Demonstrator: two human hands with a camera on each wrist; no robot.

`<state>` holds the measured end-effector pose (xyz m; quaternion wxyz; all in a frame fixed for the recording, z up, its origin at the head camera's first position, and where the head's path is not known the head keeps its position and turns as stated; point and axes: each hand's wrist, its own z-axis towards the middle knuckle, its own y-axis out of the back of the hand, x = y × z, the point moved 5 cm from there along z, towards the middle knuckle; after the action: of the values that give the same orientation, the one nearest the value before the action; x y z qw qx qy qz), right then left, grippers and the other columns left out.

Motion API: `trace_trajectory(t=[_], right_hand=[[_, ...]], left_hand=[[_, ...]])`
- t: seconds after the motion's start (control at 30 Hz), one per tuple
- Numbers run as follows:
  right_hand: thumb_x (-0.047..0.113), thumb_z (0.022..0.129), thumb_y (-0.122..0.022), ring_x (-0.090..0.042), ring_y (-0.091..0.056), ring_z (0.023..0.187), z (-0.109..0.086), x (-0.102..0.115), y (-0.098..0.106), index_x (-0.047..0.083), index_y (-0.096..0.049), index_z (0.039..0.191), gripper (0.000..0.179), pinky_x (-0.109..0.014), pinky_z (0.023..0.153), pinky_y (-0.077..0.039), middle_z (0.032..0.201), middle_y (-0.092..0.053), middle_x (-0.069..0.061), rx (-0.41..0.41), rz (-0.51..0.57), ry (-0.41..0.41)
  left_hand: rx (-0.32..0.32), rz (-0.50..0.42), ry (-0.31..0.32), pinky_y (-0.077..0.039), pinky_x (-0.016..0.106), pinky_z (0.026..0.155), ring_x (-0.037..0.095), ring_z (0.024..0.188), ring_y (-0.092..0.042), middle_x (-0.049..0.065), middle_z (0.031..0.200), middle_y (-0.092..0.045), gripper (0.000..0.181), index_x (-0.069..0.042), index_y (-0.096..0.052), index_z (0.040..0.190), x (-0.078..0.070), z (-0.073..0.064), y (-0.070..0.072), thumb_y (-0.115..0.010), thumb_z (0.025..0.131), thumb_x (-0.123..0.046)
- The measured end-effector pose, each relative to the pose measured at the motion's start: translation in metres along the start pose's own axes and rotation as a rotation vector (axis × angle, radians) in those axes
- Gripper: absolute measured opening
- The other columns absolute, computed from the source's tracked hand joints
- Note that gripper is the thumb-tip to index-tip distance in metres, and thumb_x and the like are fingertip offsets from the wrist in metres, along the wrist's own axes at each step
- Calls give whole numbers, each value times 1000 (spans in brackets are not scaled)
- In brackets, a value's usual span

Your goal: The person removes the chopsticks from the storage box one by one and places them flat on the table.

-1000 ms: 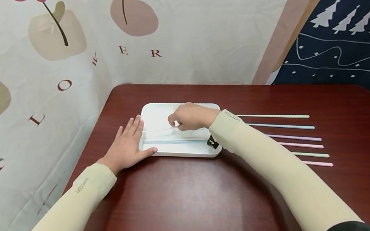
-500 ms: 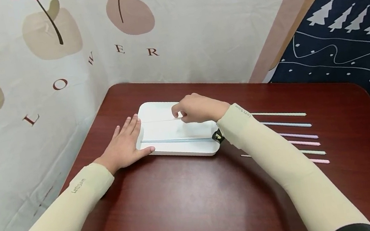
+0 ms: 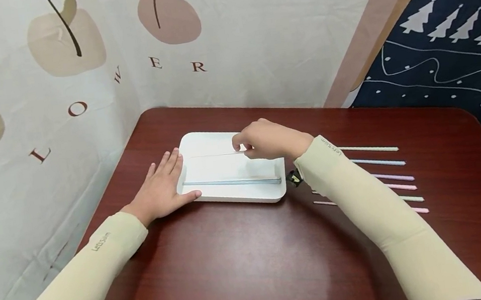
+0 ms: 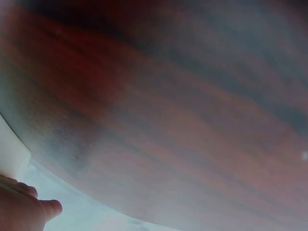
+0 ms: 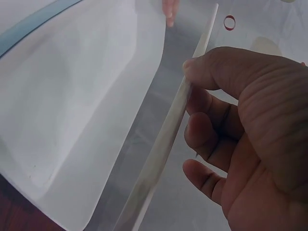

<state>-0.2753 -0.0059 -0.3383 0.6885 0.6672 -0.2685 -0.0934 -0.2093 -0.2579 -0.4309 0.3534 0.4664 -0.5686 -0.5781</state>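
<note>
A white rectangular tray [image 3: 205, 143] sits toward the back of the table. Flat along its left side rests my left hand [image 3: 159, 191], fingers straight and thumb spread over the front rim. My right hand [image 3: 273, 138], above the tray's right half, pinches a long thin pale stick [image 5: 163, 142] between thumb and index finger. In the right wrist view that stick is apart from the tray wall. A light blue stick [image 3: 235, 182] lies lengthwise in the front part of the tray. Only part of my left hand shows in the left wrist view.
Several pastel sticks [image 3: 392, 178] lie in a row on the dark red table [image 3: 219, 269], right of the tray, partly hidden under my right sleeve [image 3: 356, 200]. A white printed curtain [image 3: 249, 42] hangs behind the table and on its left.
My right hand has moved right and slightly away with the pale stick, uncovering the right end of the blue stick. My left hand stays on the tray's left side.
</note>
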Motion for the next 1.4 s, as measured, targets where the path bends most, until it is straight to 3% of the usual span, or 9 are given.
trace_trajectory(t=[0.2, 0.53, 0.73, 0.93, 1.17, 1.4], right_hand=[[4, 91, -59, -12, -55, 70, -11, -2, 4, 15, -70, 106, 22, -39, 82, -42, 76, -61, 7, -27, -8, 0], [1, 89, -63, -11, -59, 71, -35, -5, 6, 11, -71, 100, 17, -34, 74, -46, 81, -67, 5, -81, -14, 42], [0, 89, -64, -12, -57, 70, -51, -9, 5, 11, -71, 100, 17, -31, 71, -47, 82, -66, 5, -89, -8, 15], [3, 89, -65, -10, -59, 71, -64, -11, 2, 13, -72, 100, 16, -35, 76, -46, 81, -66, 6, -104, -38, 7], [0, 85, -65, -10, -54, 67, -78, -10, -1, 14, -72, 95, 18, -42, 76, -44, 71, -59, 8, -135, -69, 21], [-1, 84, -62, -8, -39, 59, -99, -12, -7, 17, -62, 78, 19, -34, 67, -38, 64, -44, 11, -173, -86, 26]], left_hand=[[5, 5, 2, -8, 63, 115, 36, 151, -1, 15, 165, 0, 117, 3, -10, 157, -1, 1, -1, -41, 85, -83], [4, -3, 2, -8, 63, 115, 35, 151, 0, 16, 165, -1, 116, 3, -11, 157, -2, 1, -2, -41, 85, -83], [6, 5, 4, -9, 63, 115, 35, 151, -1, 16, 165, -1, 116, 3, -11, 157, -1, 0, -2, -41, 85, -83], [0, 8, -1, -9, 62, 115, 36, 151, -2, 16, 165, -1, 115, 3, -11, 157, -1, 1, -1, -40, 85, -82], [6, 7, -6, -9, 62, 115, 36, 151, -1, 17, 165, -2, 115, 3, -11, 157, -1, -1, 0, -41, 86, -82], [-3, 18, -14, -10, 62, 115, 37, 151, -2, 18, 165, -3, 115, 4, -12, 157, -2, -2, 3, -41, 86, -81]])
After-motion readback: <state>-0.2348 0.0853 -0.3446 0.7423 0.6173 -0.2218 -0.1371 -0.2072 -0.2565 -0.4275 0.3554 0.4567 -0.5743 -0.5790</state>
